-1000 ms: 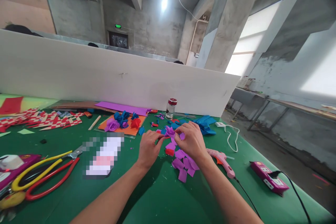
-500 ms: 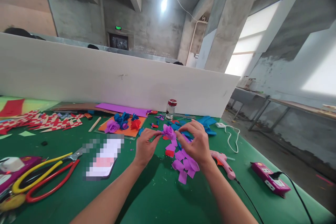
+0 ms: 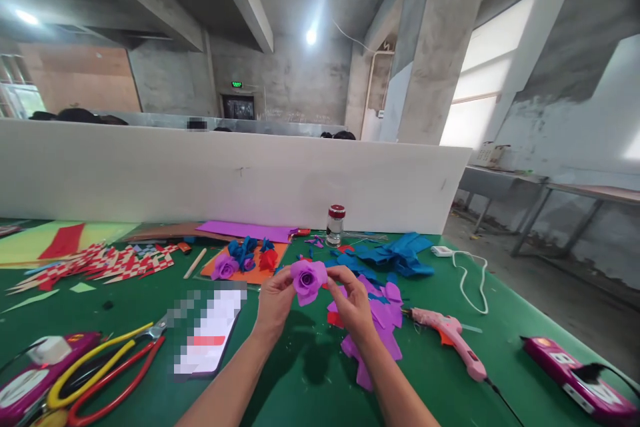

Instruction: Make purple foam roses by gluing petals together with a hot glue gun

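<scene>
A purple paper rose (image 3: 307,280) is held up over the table between my two hands, its spiral centre facing me. My left hand (image 3: 274,303) is closed on the flower from the left and below. On the other side, my right hand (image 3: 351,297) pinches the edge of a petal with thumb and forefinger. Loose purple paper petals (image 3: 383,323) lie beneath and beside my right forearm, with a red scrap (image 3: 335,319) near them. Finished purple (image 3: 225,267), blue (image 3: 243,252) and red paper flowers (image 3: 269,259) rest on an orange sheet (image 3: 223,271) behind my left hand.
A pink glue gun (image 3: 447,330) lies right of the petals, beside a purple power strip (image 3: 575,373). Yellow-and-red-handled scissors (image 3: 107,363) and a phone (image 3: 213,333) lie left. A red-capped jar (image 3: 335,227) stands before the white board (image 3: 300,177). Blue crepe paper (image 3: 395,255) lies behind.
The rose has turned so that its open face points at me. My right hand has come in from beside it and now grips a petal edge. The view has tilted up slightly.
</scene>
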Demonstrator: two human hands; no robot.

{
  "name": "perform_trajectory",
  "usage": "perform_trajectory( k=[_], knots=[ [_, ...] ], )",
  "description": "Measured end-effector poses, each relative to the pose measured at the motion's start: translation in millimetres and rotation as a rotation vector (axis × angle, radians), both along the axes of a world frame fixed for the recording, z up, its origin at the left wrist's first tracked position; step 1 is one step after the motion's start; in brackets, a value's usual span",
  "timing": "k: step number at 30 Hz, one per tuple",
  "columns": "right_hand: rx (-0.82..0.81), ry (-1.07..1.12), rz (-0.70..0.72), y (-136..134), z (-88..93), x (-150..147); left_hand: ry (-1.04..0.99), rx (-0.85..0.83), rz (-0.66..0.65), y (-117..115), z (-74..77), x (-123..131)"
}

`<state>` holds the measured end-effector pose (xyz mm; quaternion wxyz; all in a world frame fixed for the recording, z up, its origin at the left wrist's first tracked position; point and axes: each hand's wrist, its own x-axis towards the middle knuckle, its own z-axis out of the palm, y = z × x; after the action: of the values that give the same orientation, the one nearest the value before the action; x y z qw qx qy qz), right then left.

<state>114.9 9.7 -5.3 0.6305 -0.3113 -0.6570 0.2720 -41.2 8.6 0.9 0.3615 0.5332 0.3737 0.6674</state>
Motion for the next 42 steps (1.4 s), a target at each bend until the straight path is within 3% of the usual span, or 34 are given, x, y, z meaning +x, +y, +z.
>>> perform_trajectory(
  k=[6,12,21,28,35,39,42],
  knots=[
    [-0.06,0.002,-0.016,5,-8.4,-6,-0.016,-0.055,-0.011,3,-8.5,5],
    [-0.157,0.052,-0.038,10,-14.9,-9,-0.017,-0.062,-0.034,2,-6.9,6],
    [-0.128,0.032,0.049,8,-15.2,-10,-0.067,-0.122,-0.064,1,-10.7,13],
    [-0.291,0.206,0.231,5,-10.1,-8,-0.207,-0.248,-0.117,-2,-6.6,12],
    [-0.452,0.243,0.26,5,-10.2,-8,-0.172,-0.33,-0.279,-8,-5.0,21],
    [-0.521,0.31,0.253,5,-10.2,-10,-0.155,-0.374,-0.23,-8,-6.8,23],
    [-0.513,0.343,0.305,4,-7.2,-9,-0.063,-0.383,-0.2,-9,0.4,19]
  ],
)
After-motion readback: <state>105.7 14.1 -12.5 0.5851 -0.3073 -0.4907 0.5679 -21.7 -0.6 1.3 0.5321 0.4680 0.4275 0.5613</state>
